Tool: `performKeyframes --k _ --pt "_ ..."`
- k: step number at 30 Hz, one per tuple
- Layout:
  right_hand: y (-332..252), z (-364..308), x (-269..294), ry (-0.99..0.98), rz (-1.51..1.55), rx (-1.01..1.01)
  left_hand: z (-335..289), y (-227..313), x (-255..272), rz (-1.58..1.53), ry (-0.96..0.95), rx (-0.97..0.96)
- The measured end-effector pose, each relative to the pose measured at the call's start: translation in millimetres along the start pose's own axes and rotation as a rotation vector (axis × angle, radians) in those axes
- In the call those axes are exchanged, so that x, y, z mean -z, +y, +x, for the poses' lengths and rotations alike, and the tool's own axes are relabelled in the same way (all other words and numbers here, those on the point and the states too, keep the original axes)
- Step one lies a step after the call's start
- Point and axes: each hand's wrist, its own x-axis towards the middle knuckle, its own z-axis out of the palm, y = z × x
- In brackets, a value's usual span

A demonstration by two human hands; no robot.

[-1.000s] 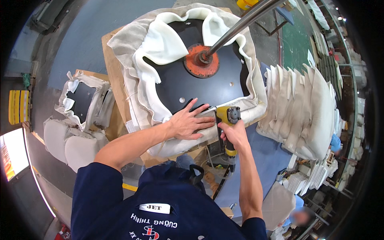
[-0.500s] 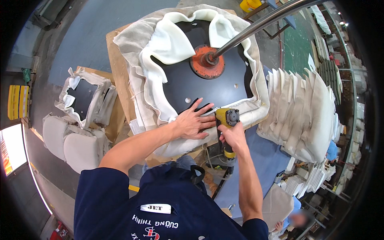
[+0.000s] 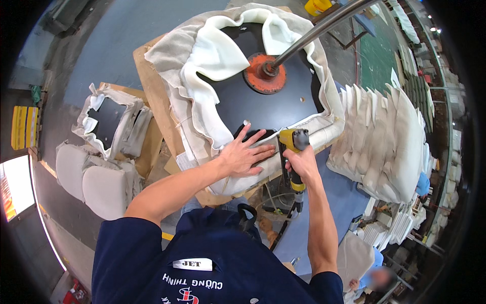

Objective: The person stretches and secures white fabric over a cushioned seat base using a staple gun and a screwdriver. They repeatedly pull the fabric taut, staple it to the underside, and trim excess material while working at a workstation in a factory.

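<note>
A seat cushion lies underside up, its beige fabric [image 3: 169,55] and white padding [image 3: 223,55] gathered around a dark board [image 3: 263,109]. Along the near edge, my left hand [image 3: 248,154] lies flat with fingers spread, pressing the folded fabric against the board's rim. Just to its right, my right hand [image 3: 302,164] is wrapped around the handle of a yellow and black pneumatic staple gun [image 3: 293,139]. The gun's nose is at the folded edge; its exact contact is hidden. An orange round pad [image 3: 266,73] on a metal rod [image 3: 324,33] rests on the board.
Beneath the cushion is a wooden board [image 3: 152,76]. Smaller cushions [image 3: 104,187] sit at the left, and a stack of beige covers [image 3: 377,139] stands at the right. An air hose [image 3: 268,202] hangs below the gun. Another person [image 3: 377,276] is at the lower right.
The staple gun and my right hand have moved slightly right and up along the near edge. The cushion has turned and shifted a little. My left hand stays spread on the fabric.
</note>
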Motion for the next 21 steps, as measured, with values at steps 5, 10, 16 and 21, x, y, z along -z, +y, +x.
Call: performKeyframes --k 5,10,16,21 --pt "-3.6 -14.1 -7.7 0.002 0.012 0.031 -0.7 5.7 -0.9 -0.029 -0.026 0.034" --pt "-14.0 -13.5 -9.6 -0.038 -0.050 -0.005 -0.9 8.0 -2.6 0.004 -0.055 0.044" --pt "-4.5 -7.3 -12.9 -0.077 -0.055 -0.002 2.6 3.2 3.0 0.044 -0.069 0.048" --pt "-2.2 -23.8 -25.2 -0.035 -0.028 0.052 -13.1 17.4 4.8 0.054 0.002 0.046"
